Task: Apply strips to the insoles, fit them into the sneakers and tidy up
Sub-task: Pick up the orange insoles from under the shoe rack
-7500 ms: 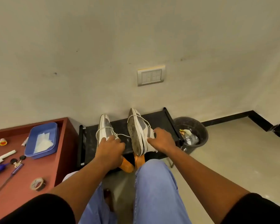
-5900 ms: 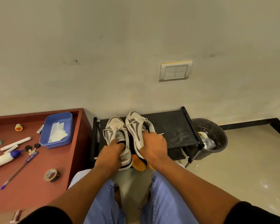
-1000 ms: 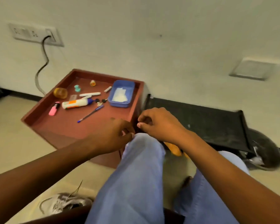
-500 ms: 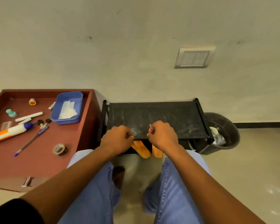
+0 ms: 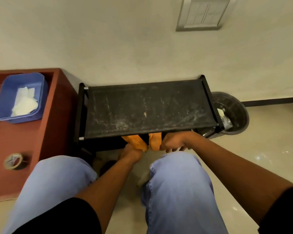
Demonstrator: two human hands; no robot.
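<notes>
Fingers of my left hand (image 5: 130, 150) and right hand (image 5: 173, 143) curl on two thin orange foam insoles (image 5: 143, 142), likely light and floppy, best pinched near their heels.

Plain room in a home, painted wall with switch plate (image 5: 203, 13), tiled floor, low black shoe rack (image 5: 149, 108), red-brown side table (image 5: 46, 132), dark waste bin (image 5: 233, 114)
</notes>
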